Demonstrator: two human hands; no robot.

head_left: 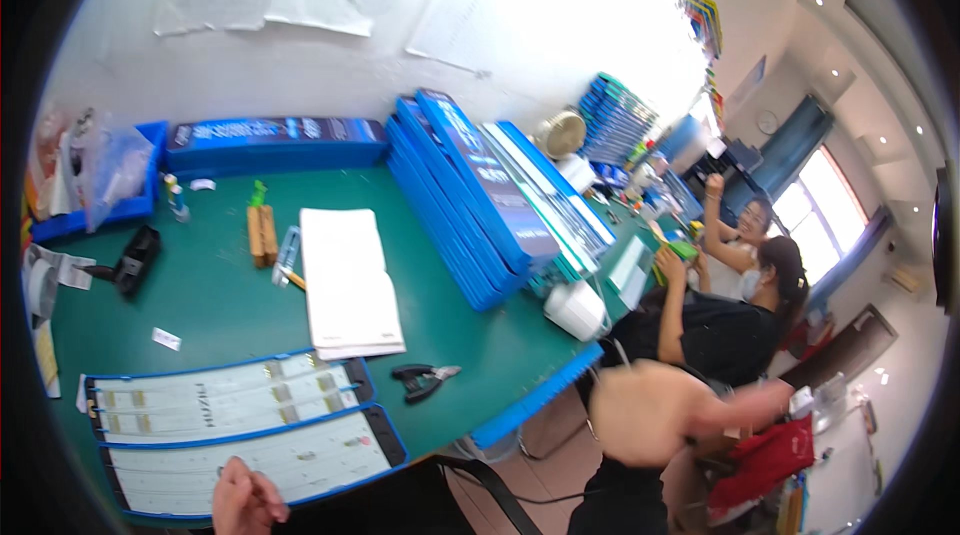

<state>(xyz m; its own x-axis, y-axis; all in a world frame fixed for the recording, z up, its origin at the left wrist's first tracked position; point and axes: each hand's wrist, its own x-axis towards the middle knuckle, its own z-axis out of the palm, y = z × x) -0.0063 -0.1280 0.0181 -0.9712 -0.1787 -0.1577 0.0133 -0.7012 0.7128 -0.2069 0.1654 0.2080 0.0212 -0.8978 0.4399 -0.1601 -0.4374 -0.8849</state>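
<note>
My left hand is over the near edge of an open flat blue case, its fingers curled in; whatever they may hold is hidden. The case has pale lining, dark end strips and small yellowish pieces strung along its upper half. My right arm stretches out to the right, past the table's edge. My right hand is smeared by motion, near small white and clear items at the far right. Cutting pliers with black handles lie right of the case. Behind the case sits a white pad.
Stacked blue boxes and a long blue box line the wall. A blue bin holds plastic bags. A black tool, wooden blocks and a white device stand around. Two people sit at the right; red cloth hangs nearby.
</note>
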